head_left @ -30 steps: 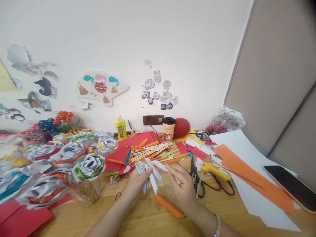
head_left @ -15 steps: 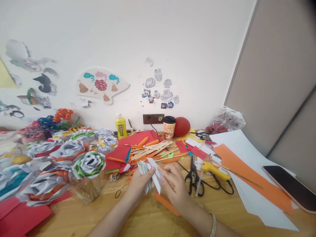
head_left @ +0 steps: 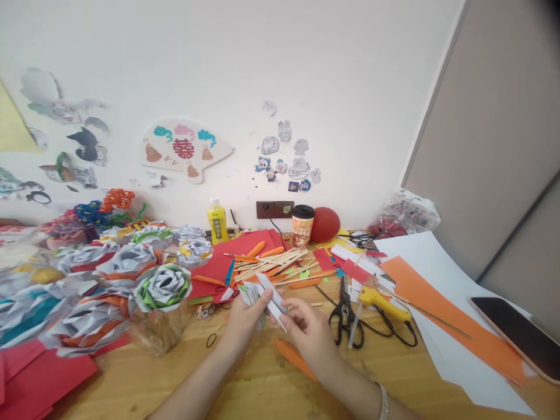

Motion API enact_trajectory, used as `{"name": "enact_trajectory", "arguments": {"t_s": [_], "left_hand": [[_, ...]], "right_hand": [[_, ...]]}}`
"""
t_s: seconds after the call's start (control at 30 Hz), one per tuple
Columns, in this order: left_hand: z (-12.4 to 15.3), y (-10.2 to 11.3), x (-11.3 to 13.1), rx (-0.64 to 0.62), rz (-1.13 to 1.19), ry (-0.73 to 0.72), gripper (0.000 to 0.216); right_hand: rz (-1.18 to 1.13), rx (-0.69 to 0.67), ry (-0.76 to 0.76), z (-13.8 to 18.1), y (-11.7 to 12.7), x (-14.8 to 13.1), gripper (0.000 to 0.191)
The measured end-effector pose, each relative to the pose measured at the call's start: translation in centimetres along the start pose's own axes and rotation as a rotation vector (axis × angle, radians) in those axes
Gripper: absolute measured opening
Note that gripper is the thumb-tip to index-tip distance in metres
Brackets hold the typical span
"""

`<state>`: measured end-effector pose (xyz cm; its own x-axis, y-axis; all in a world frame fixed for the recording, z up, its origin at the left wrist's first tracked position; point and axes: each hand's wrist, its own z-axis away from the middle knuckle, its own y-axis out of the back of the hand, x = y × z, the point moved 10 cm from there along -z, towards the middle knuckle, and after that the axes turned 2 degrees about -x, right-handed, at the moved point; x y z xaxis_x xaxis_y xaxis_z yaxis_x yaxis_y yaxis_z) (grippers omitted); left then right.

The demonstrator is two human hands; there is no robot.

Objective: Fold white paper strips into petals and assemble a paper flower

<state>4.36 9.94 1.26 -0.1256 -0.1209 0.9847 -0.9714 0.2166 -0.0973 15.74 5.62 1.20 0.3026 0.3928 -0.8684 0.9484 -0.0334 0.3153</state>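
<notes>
My left hand is closed around a fanned stack of folded white paper pieces with green edges, held just above the wooden table. Close on its right, my right hand pinches one long white folded strip against the stack. An orange folded strip lies on the table under my right wrist. Both hands meet near the table's middle.
Paper flowers crowd the left side, with red sheets at the front left. Wooden sticks, black scissors, a yellow glue gun, orange and white paper and a phone lie to the right. A yellow bottle and cup stand by the wall.
My right hand has drawn in toward the left and closed on the white strip, pressing it to the stack. The view has shifted slightly.
</notes>
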Motion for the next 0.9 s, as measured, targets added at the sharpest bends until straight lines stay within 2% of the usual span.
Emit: {"name": "enact_trajectory", "arguments": {"t_s": [0.1, 0.27, 0.37, 0.47, 0.63, 0.9], "left_hand": [[0.0, -0.1, 0.8, -0.001, 0.038, -0.035, 0.031], [-0.6, 1.8, 1.7, 0.078, 0.239, -0.084, 0.031], [-0.9, 2.2, 1.4, 0.055, 0.289, -0.085, 0.027], [-1.1, 2.0, 1.1, 0.013, 0.281, -0.082, 0.029], [-0.9, 1.2, 1.5, -0.068, 0.235, -0.092, 0.035], [-0.7, 1.0, 1.9, -0.066, 0.251, -0.122, 0.035]], "right_hand": [[-0.008, 0.012, 0.051, -0.1, 0.4, -0.7, 0.022], [0.269, 0.072, 0.333, 0.8, 2.3, -4.6, 0.024], [0.335, 0.147, 0.455, 1.4, 3.2, -5.6, 0.025], [0.399, 0.172, 0.551, 1.8, 3.2, -5.8, 0.027], [0.501, 0.123, 0.645, 2.3, 1.8, -5.6, 0.030], [0.545, 0.195, 0.680, 2.9, 1.9, -6.1, 0.034]]}}
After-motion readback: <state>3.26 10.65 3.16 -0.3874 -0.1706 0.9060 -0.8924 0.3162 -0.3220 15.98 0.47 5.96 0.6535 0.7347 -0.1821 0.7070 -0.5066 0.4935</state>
